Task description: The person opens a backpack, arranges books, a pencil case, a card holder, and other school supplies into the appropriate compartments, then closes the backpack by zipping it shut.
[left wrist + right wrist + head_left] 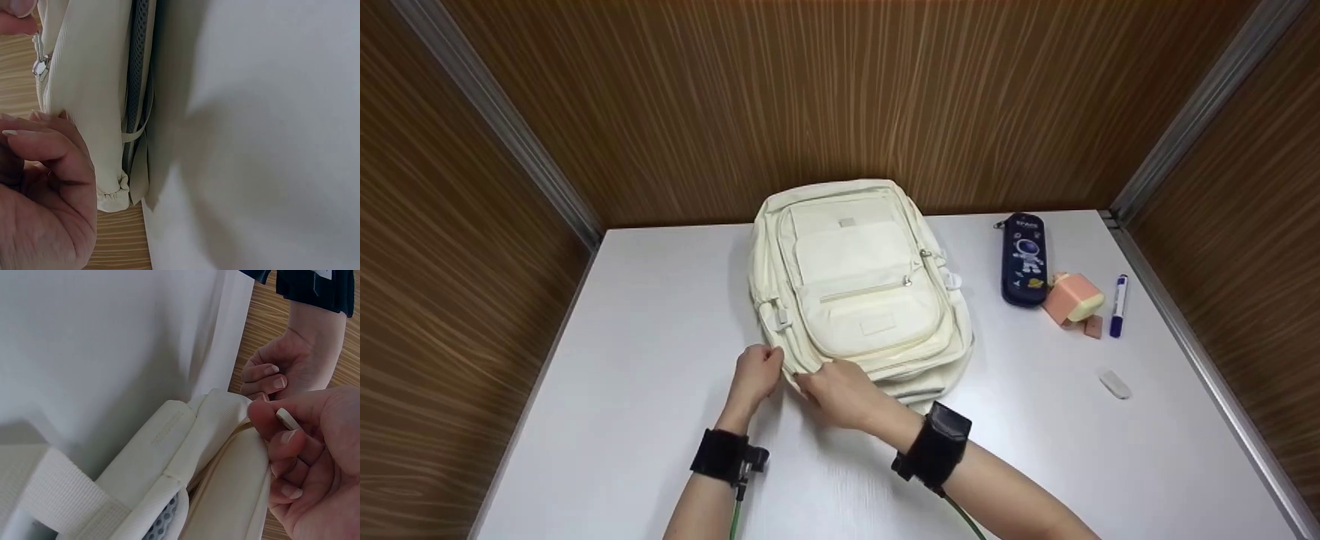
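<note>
Left of lower centre, the left hand (pixel 757 371) grips the bottom-left edge of the cream backpack (pixel 851 255) lying mid-frame; beside it, the right hand (pixel 844 394) pinches a zipper pull (pixel 39 48). At right lie a navy pencil case (pixel 1024 259), pink-and-yellow cube (pixel 1071 296) and marker (pixel 1120 306).

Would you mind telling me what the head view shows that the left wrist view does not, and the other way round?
Of these two, only the head view shows the navy pencil case, the pink-and-yellow block, the marker and the white eraser.

Only the left wrist view shows the dark mesh along the backpack and a thin strap beside it.

Both share the cream backpack, the left hand, at least part of the right hand, and the white table.
</note>
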`<act>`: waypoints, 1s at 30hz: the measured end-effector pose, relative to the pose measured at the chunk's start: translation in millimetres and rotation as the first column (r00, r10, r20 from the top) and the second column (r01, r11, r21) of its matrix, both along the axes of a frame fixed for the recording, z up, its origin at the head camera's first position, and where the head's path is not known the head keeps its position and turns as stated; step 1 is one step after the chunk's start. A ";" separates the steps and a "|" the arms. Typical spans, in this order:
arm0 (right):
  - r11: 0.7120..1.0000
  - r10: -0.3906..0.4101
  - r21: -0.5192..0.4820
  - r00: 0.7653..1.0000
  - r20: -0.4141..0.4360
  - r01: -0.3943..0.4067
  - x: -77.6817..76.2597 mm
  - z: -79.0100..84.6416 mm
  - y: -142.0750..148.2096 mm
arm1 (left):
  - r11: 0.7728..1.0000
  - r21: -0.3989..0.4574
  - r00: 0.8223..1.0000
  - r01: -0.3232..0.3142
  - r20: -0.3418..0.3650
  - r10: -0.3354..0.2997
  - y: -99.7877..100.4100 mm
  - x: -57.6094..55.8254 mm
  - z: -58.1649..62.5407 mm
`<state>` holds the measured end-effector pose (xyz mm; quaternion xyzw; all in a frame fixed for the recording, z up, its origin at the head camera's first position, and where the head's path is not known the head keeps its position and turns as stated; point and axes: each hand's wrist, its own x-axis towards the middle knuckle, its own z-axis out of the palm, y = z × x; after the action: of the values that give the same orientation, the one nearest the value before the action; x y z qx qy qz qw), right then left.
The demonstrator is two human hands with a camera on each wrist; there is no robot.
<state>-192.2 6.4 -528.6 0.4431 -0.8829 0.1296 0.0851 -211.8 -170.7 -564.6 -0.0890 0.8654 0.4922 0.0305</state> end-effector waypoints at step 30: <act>0.964 -0.180 -0.077 0.835 0.520 0.256 -11.7 18.1 -32.6 | 0.998 0.045 0.999 0.042 -0.027 -0.041 -4.5 0.7 -4.9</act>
<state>-203.9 -26.1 -510.5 0.2823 -0.9071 0.2944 -0.1045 -211.1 -175.2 -569.4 -0.0639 0.8560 0.5120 0.0312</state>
